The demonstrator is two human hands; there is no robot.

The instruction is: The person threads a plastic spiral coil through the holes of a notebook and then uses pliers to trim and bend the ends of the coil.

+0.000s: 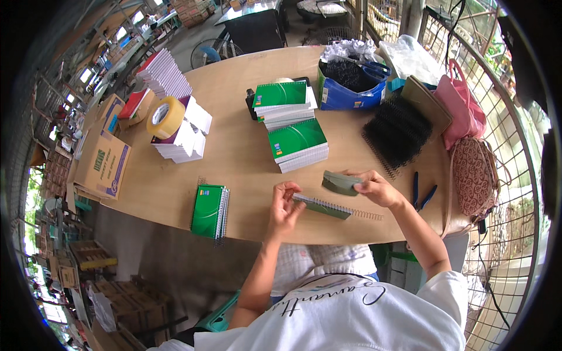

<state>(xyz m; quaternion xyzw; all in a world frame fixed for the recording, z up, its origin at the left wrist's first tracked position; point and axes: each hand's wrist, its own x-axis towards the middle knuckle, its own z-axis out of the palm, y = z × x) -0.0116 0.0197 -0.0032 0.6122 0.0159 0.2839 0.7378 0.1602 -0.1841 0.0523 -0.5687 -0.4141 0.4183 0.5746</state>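
Note:
My left hand (pixel 284 207) has its fingers and thumb around the left end of a spiral notebook (pixel 329 209). That notebook stands on edge at the front of the table, its wire spine upward. A loose length of coil (pixel 369 216) sticks out beyond its right end. Just above the coil, my right hand (pixel 377 188) grips a grey-green, slightly curved flat block (pixel 341 182), whose kind I cannot make out. To the left lies a small stack of green spiral notebooks (pixel 209 212) with coil ends poking out.
Green-covered notebook stacks (pixel 297 140) stand mid-table. At left are white pads with a tape roll (pixel 165 117) on top and a cardboard box (pixel 102 164). Black coils (pixel 398 131), blue-handled pliers (pixel 424 192), a blue box (pixel 351 96) with scissors and bags (pixel 477 175) occupy the right side.

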